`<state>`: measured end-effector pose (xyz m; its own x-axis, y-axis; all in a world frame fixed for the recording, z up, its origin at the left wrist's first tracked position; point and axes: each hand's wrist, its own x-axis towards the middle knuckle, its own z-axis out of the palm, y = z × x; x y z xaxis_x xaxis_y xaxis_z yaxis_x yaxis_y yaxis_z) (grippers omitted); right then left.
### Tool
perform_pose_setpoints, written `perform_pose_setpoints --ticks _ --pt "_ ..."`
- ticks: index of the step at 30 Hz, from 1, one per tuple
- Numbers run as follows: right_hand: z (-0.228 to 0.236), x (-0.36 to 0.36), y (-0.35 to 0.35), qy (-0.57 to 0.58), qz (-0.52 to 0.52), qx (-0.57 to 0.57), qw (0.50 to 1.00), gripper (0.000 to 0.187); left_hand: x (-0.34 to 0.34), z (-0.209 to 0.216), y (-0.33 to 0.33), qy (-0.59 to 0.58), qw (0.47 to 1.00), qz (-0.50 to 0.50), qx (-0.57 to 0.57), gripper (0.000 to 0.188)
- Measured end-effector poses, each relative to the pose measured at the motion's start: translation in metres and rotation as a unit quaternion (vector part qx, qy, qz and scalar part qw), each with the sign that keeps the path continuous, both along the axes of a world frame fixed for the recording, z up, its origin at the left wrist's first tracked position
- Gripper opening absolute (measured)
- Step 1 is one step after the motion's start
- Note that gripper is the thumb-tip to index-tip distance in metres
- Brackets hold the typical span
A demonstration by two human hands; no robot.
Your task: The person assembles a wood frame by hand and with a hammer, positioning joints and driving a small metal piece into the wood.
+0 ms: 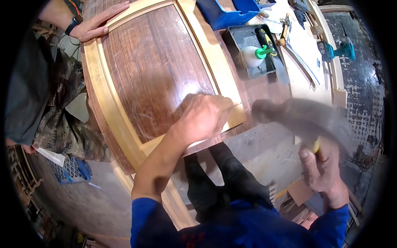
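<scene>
A light wooden frame (pixel 227 78) lies on a dark brown wood-grain board (pixel 155 62), its near right corner by my left hand (pixel 200 120). That hand is closed, its fingertips toward the frame's right side; whatever they pinch is hidden or too small to name. My right hand (pixel 322 167) grips a hammer (pixel 304 115) by its handle, raised off to the right of the frame. Motion blurs the hammer's head. At the far left corner, a co-worker's hand (pixel 93 28) with a dark wristband rests flat on the frame.
Right of the frame, a dark tray (pixel 242 35) carries a white bottle (pixel 252 56) with a green top and a black-yellow tool handle (pixel 264 39). Behind it sits a blue bin (pixel 223 18). A teal cordless drill (pixel 347 50) lies farther right. The co-worker's camouflage trousers (pixel 68 132) show at left.
</scene>
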<state>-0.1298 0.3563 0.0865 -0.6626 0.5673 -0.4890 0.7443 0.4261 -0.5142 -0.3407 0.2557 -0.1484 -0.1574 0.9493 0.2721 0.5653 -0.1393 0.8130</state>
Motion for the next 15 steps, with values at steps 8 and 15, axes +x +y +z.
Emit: perform_pose_setpoints --ticks 8,15 --pt "-0.025 0.011 0.006 0.079 -0.062 0.019 0.995 0.034 -0.027 -0.008 -0.002 -0.167 0.980 0.099 -0.045 0.022" --pt "-0.033 0.017 0.015 0.060 -0.046 0.022 0.997 0.034 -0.027 0.001 -0.001 -0.215 0.975 0.031 -0.038 0.013"
